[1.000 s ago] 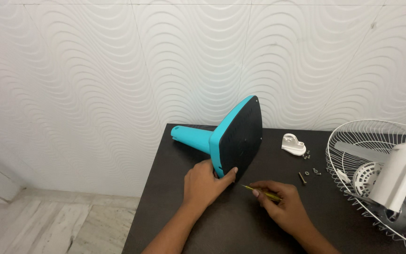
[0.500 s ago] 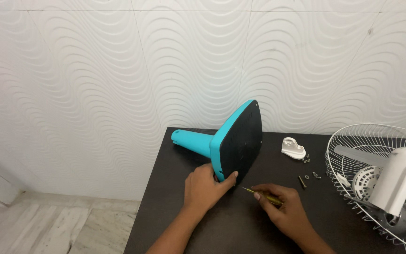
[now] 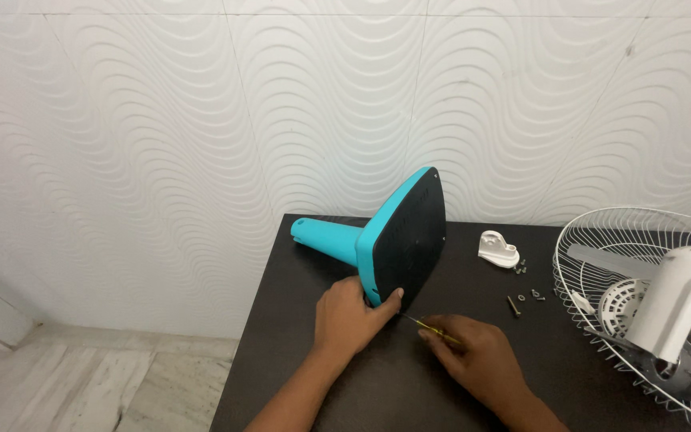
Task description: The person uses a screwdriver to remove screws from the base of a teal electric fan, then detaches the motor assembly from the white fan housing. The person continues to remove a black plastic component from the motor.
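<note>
Nearest, the right hand (image 3: 473, 358) pinches a thin yellow screwdriver (image 3: 429, 326), its tip aimed at the lower edge of the turquoise fan base (image 3: 401, 240), which lies tipped on the dark table (image 3: 297, 320). The left hand (image 3: 349, 316) grips that edge. Farther right lie loose screws (image 3: 525, 294); if the base rocks, the tip could slip.

White wave-patterned wall (image 3: 161, 120), pale marble floor (image 3: 81, 384), dark table (image 3: 281, 320).

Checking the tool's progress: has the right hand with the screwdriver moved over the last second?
Yes. The right hand slid left, bringing the screwdriver tip toward the teal fan base.
</note>
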